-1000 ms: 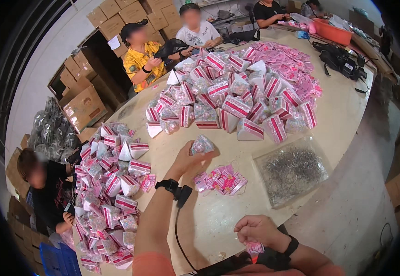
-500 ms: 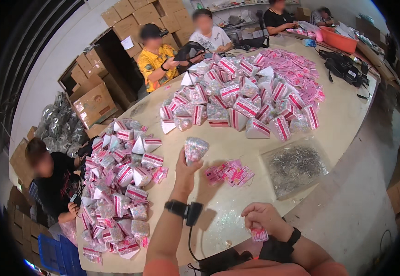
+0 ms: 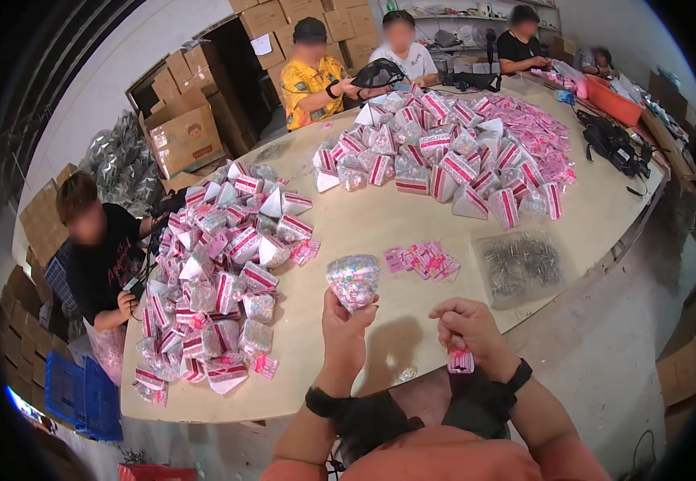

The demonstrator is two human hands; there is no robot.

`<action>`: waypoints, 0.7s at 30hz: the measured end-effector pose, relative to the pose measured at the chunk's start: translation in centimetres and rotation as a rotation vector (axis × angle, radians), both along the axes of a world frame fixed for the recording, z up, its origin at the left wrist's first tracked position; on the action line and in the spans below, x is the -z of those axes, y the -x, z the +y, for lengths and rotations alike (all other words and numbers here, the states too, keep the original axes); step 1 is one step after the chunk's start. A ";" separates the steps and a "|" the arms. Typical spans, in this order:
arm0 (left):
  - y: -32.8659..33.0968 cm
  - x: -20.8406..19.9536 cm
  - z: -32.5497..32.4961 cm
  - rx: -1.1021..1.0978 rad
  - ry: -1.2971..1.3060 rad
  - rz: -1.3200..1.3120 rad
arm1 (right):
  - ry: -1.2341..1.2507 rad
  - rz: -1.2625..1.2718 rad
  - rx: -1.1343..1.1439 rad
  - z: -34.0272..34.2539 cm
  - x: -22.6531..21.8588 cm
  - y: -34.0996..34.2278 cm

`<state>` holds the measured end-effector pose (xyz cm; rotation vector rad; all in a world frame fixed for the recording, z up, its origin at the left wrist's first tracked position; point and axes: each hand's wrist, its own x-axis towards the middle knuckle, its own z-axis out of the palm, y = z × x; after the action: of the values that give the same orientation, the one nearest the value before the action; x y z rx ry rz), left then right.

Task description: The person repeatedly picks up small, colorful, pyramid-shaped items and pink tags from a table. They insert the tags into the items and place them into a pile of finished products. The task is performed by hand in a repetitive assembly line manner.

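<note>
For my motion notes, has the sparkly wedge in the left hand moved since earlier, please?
Yes, inward: the sparkly wedge, once beyond the small card pile, is now to its left.

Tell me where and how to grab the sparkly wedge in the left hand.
Best taken, I'd judge, by the broad end of the sparkly wedge, from the far side: that end is uncovered and faces away, while the left hand grips near the narrow end.

1. Left hand [image 3: 343,335]: withdrawn toward the body with the wedge-shaped package [image 3: 353,277].
2. Wedge-shaped package: rotated; broad end now faces away from the body.
3. Gap between left hand and right hand [image 3: 474,333]: reduced.
</note>
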<state>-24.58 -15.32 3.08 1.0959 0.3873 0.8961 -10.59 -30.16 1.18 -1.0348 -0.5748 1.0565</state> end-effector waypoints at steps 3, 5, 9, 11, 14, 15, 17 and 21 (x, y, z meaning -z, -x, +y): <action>1.1 -0.3 -1.1 -0.087 -0.098 0.018 | -0.019 -0.293 0.016 0.2 -4.8 2.8; 1.6 -0.9 -2.1 -0.133 -0.135 0.008 | -0.034 -0.590 0.065 0.3 -7.0 4.5; 1.6 -1.2 -3.1 -0.197 -0.170 -0.032 | -0.182 -1.013 0.211 0.7 -7.6 6.0; 1.6 -0.9 -3.2 -0.219 -0.195 -0.050 | -0.229 -1.090 0.264 0.9 -8.0 6.7; 1.9 -1.2 -3.6 -0.211 -0.231 -0.043 | -0.253 -1.133 0.291 1.1 -8.0 7.2; 2.0 -1.2 -3.6 -0.220 -0.255 -0.040 | -0.252 -1.139 0.292 1.1 -8.0 7.3; 2.2 -1.2 -3.6 -0.237 -0.305 -0.032 | -0.258 -1.153 0.297 1.2 -8.1 7.4; 2.5 -1.3 -3.8 -0.272 -0.366 -0.001 | -0.251 -1.192 0.307 1.3 -8.2 7.4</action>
<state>-27.07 -19.15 4.39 1.3983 0.3864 1.2422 -18.01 -28.88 9.39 -1.4119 -1.3957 -0.0145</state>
